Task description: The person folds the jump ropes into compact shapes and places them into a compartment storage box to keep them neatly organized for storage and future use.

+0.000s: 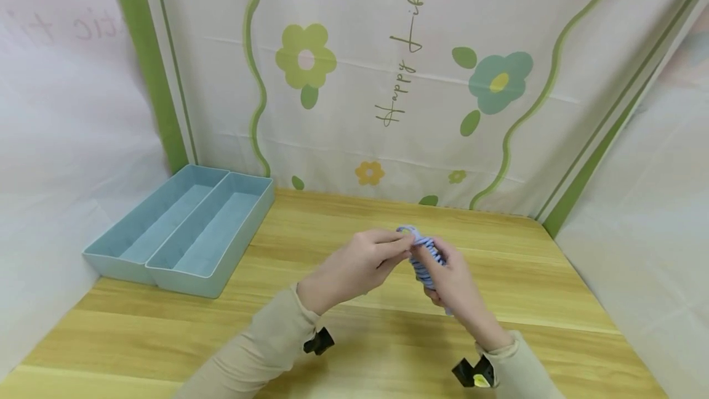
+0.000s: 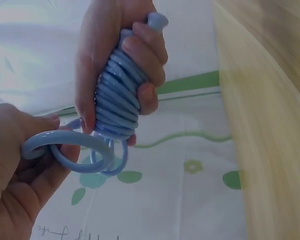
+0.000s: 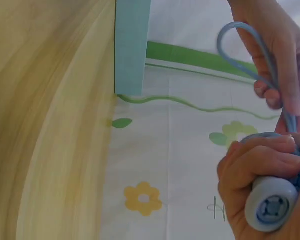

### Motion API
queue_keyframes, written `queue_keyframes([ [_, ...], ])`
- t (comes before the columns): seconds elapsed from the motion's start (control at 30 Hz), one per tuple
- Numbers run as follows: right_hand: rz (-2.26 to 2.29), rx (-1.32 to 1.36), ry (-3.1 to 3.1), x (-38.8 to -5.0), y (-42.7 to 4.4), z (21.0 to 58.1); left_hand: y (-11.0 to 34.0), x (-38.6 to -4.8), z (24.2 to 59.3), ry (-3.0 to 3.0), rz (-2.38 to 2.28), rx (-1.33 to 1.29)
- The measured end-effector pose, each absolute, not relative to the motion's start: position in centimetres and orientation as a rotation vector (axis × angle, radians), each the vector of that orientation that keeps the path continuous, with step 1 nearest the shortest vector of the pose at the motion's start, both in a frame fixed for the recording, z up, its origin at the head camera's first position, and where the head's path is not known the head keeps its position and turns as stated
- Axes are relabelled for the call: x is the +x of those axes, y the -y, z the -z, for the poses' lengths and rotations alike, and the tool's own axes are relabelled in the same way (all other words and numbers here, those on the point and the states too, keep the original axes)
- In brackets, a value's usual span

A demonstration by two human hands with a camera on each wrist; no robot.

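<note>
A light blue skipping rope (image 1: 426,271) is wound into a tight bundle above the table. My right hand (image 1: 458,285) grips the bundle, with fingers curled round the coils (image 2: 117,95). At its lower end, the round cap of a handle (image 3: 271,206) pokes out of the right hand in the right wrist view. The left hand (image 1: 360,266) is at the bundle's far end, its thumb and fingers pinching a loose stretch of cord. That cord bends into a loop (image 3: 235,59) beside the left fingers. The hands partly hide the bundle.
Two long pale blue trays (image 1: 218,251) stand side by side at the table's left. A wood-grain table (image 1: 343,343) lies under both hands. Behind it hangs a white flowered curtain (image 1: 343,122), and white cloth closes off both sides.
</note>
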State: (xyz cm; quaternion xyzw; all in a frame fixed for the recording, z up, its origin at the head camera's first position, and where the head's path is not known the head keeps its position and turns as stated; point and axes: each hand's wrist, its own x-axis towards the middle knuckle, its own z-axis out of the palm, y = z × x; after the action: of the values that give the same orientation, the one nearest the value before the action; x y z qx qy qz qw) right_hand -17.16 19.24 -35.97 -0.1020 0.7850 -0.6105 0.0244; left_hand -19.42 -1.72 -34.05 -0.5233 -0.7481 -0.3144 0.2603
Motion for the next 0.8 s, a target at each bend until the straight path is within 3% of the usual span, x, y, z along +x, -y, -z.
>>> queue_keyframes([
  [0.43, 1.993, -0.461, -2.202, -17.4, -20.6, 34.7, 1.5, -19.9, 34.0, 1.941, 1.220, -1.356],
  [0.8, 1.979, -0.409, -2.206, -17.3, -20.6, 34.4, 1.8, -19.9, 34.0, 1.981, 1.119, -1.535],
])
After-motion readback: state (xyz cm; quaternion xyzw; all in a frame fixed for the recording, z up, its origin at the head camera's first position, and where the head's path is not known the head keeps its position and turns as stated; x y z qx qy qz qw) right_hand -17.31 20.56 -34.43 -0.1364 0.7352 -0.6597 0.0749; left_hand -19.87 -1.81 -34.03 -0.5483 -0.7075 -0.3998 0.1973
